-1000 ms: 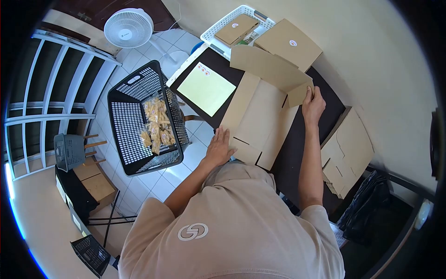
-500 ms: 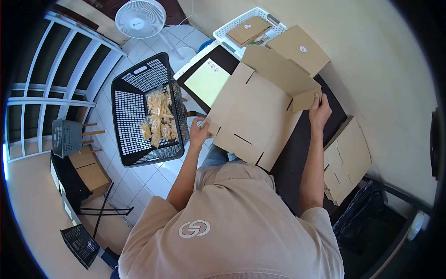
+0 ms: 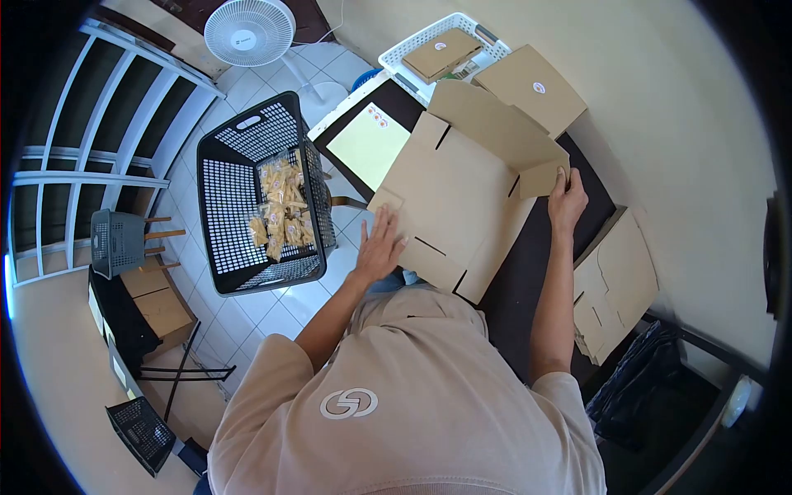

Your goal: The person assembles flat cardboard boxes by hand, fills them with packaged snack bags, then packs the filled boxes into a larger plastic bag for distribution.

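Left hand [image 3: 380, 247] spread, right hand [image 3: 568, 200] pinching cardboard [image 3: 458, 194]; stickers [image 3: 378, 116] on the sheet [image 3: 367, 151] are illegible.

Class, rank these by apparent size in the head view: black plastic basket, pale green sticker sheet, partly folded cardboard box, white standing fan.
1. Partly folded cardboard box and black plastic basket: too alike to rank.
2. White standing fan
3. Pale green sticker sheet

there are two hands [image 3: 380, 247], one part-folded box [image 3: 462, 194], one fan [image 3: 250, 33] and one pale green sheet [image 3: 367, 150]
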### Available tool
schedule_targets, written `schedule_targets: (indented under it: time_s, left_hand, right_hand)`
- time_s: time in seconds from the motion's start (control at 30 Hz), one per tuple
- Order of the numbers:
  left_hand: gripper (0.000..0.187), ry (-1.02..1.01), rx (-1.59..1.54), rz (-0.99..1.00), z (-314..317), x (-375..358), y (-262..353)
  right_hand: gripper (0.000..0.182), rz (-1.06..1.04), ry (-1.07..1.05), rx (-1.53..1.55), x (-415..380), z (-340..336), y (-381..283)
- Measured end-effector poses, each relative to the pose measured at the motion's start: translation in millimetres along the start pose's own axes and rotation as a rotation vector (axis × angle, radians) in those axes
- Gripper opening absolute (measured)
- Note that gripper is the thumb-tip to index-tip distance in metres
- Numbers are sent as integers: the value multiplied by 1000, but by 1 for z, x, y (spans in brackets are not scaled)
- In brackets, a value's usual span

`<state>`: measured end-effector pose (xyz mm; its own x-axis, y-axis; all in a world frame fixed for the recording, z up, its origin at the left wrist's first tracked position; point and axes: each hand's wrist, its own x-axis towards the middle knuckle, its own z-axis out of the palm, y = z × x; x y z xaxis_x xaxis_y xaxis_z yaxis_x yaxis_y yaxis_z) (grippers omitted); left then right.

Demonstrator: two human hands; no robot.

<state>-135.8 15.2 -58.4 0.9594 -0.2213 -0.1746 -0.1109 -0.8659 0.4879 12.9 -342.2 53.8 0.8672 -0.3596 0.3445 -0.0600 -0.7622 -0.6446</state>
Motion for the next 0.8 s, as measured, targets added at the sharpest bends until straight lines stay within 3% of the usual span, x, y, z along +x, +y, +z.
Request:
schedule_targets:
  time_s: [0.17,0.37,0.43,0.57,0.63,0.7,0.8]
  left_hand:
    - [70,65,23,-105,-9,8,-19]
    - [76,-4,243,-114,5,19,27]
    - [72,51,162,76,15,19,46]
    - [59,12,127,82,-10,47,71]
    - [47,-189,-254,-16,-30,86,71]
    - [53,225,-222,119,-28,124,60]
    - [60,639,-268,31,-30,214,18]
  right_hand:
    - [25,-4,9,-22,2,3,5]
    - [26,22,-2,5,2,1,0]
    - [25,-5,-1,2,2,2,1]
    - [24,-15,22,27,2,2,1]
    - [24,-1,-3,6,2,2,1]
    - [25,18,-11,12,3,2,0]
    - [25,28,-19,18,4,1,0]
